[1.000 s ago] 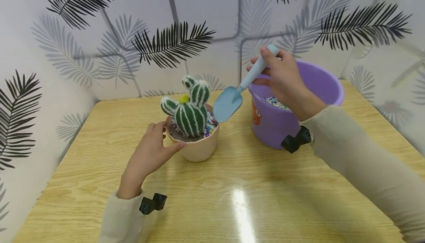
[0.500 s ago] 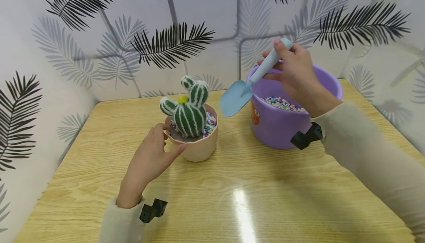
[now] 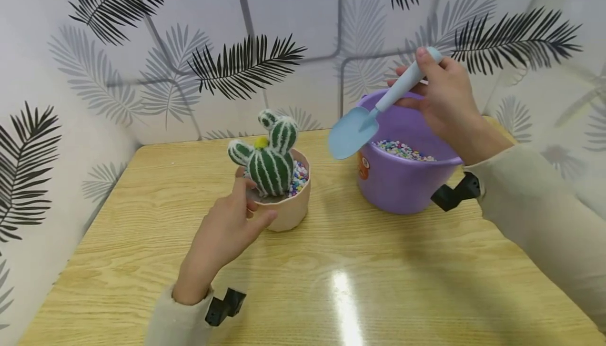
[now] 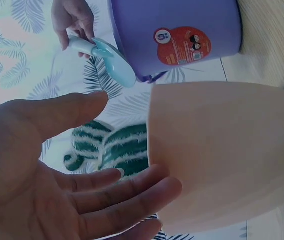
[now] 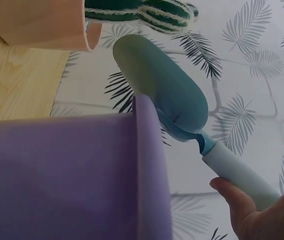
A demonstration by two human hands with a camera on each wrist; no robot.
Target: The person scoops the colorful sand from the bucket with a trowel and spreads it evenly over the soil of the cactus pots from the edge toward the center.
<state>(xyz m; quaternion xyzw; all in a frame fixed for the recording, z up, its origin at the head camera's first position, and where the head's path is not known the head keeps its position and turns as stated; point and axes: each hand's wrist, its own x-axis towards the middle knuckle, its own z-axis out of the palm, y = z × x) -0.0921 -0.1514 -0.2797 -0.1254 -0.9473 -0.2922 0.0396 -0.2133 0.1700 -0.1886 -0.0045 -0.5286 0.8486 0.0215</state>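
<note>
My right hand (image 3: pixel 450 93) grips the pale handle of a light blue garden trowel (image 3: pixel 352 131). The trowel's blade slants down to the left, just outside the purple bucket's (image 3: pixel 402 188) left rim. Small multicoloured beads (image 3: pixel 400 150) show inside that bucket. Left of it stands a peach pot (image 3: pixel 286 217) with a green and white knitted cactus (image 3: pixel 272 171); similar beads lie around its base. Beside the pot's near left rim is my left hand (image 3: pixel 224 230). In the left wrist view its fingers (image 4: pixel 121 205) are loosely spread at the pot's side, and its thumb stands away from the wall.
The pot and bucket stand on a light wooden table (image 3: pixel 156 209), a gap of bare wood between them. Close behind rises a wall (image 3: pixel 303 93) with leaf-patterned covering. A black camera mount (image 3: pixel 224 306) sits on my left wrist, another (image 3: pixel 456 191) on the right.
My right hand has carried the trowel rightward and slightly up, away from the pot to the bucket. My left hand's thumb has come off the pot's rim, and the hand has shifted slightly right.
</note>
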